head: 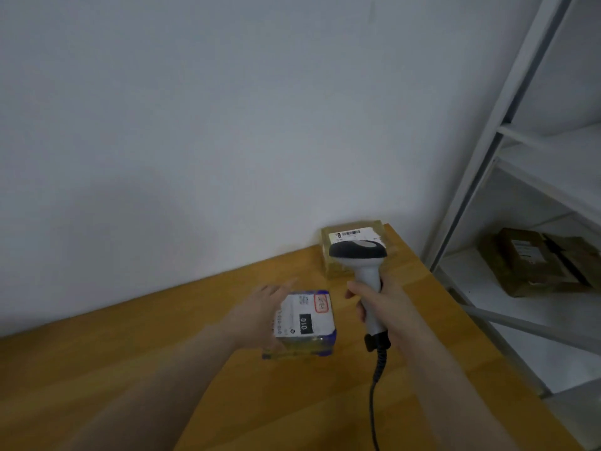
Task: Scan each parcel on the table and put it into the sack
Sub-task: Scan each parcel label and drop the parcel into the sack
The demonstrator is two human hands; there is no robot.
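- The left hand (257,307) holds the small blue-edged parcel (304,320), a taped, yellowish box with a white printed label turned up to the camera. The hand cups its 9 o'clock side. Blur hides how the fingers wrap it, and I cannot tell whether it is lifted or rests on the orange-brown wooden table (130,369).
- The right hand (380,307) is closed round the handle of the grey-and-black pistol-grip barcode scanner (359,252), whose black coiled cable (379,369) hangs toward 6 o'clock.
- Key relation: the small blue-edged parcel lies just beside the right hand at its 9 o'clock, and at about 7 o'clock from the scanner's head. The dark nose faces 9 o'clock, above the label rather than at it, so I judge it must tip down.
- The label's print runs roughly along the 12-to-6 line.
- A brown cardboard parcel (335,265) waits at the table's far corner, 12 o'clock from the right hand, partly behind the scanner head.
- The sack is out of view.
- A white metal shelf (507,102) stands at 3 o'clock.
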